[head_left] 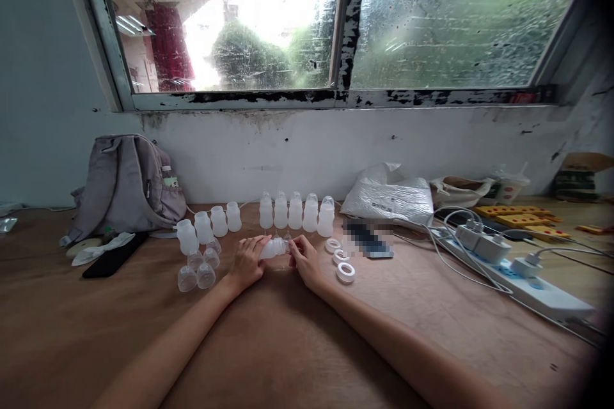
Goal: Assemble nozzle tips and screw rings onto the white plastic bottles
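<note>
Tilted on its side above the table, a frosted baby bottle (272,248) is in my left hand (248,261), whose fingers wrap round its body. My right hand (305,261) pinches the clear teat (286,238) at the bottle's right end. Three white collar rings (345,272) lie just right of my right hand. Left of my left hand are several clear dome caps (206,275) and a row of frosted open-topped bottles (219,221). Behind my hands stand several capped bottles (295,212) in a line, upright.
A grey backpack (125,185) leans at the back left, with a black phone-like slab (115,255) and a tissue (103,248) before it. On the right are a partly blurred phone (378,249), a silver bag (388,198) and a white power strip (522,287) with cables.
</note>
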Available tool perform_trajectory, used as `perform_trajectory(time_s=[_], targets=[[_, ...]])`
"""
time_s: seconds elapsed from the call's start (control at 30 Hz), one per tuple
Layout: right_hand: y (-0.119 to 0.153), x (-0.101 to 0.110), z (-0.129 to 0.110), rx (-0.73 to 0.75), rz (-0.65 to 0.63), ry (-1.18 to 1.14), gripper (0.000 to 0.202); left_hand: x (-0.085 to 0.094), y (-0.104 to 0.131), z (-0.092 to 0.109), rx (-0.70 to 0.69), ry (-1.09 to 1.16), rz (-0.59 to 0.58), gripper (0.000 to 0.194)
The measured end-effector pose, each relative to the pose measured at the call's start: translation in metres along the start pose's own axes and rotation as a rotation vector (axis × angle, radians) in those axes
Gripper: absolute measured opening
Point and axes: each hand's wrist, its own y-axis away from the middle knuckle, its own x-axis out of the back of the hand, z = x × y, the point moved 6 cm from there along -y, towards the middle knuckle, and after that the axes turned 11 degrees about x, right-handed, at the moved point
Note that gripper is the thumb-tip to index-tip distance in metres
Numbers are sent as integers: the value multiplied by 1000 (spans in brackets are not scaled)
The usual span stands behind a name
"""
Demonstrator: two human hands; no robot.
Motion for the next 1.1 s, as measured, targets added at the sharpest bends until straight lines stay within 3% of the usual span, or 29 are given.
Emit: perform_trajectory(time_s=[0.23, 0.53, 0.7, 0.77, 0.87, 0.97, 1.03, 1.1], targets=[[-4, -2, 14, -79, -55, 25, 48, 1, 0, 3, -29, -2, -21, 61], [-3, -2, 15, -74, -33, -46, 42, 0, 1, -1, -13, -26, -2, 61], [-2, -5, 11, -101, -55, -165, 34, 3, -1, 1, 14, 188, -14, 54], [-2, -8, 5, -91, -110, -240, 32, 3, -3, 1, 79, 366, -91, 55], [-3, -13, -2, -58, -200, -305, 37, -6, -5, 4, 172, 648, -354, 47], [-3, -15, 2, -91, -210, -349, 32, -15, -4, 6, 231, 833, -561, 42], [-2, -16, 10, -139, -184, -369, 32, -19, -4, 7, 253, 878, -616, 41], [-2, -15, 17, -183, -153, -367, 35, -19, -3, 9, 253, 837, -591, 41]])
